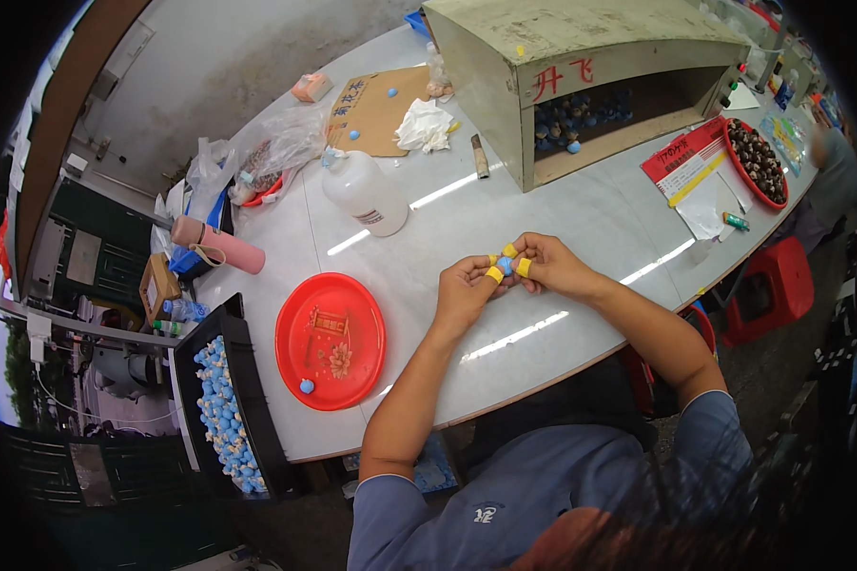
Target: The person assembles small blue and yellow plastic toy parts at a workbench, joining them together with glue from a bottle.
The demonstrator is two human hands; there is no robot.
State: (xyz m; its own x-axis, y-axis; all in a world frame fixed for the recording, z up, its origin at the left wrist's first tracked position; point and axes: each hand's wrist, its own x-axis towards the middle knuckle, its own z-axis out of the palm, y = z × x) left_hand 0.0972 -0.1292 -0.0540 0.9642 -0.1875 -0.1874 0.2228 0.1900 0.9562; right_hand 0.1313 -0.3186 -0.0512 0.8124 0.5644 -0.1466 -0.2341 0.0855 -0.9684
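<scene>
My blue short-sleeved fabric shirt is nearest, at the lower edge. Small round blue piece sits between my hands, over the glossy pale-grey table; left hand and right hand both pinch it with yellow-wrapped fingertips. To the left, round red plastic tray, one similar blue piece inside; farther left, black rectangular tray heaped with more. Behind: white plastic bottle, open-fronted beige metal box.

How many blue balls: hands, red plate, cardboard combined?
4: one blue ball in the hands, another on the red plate, two on the cardboard. Hands may hide more.
</scene>
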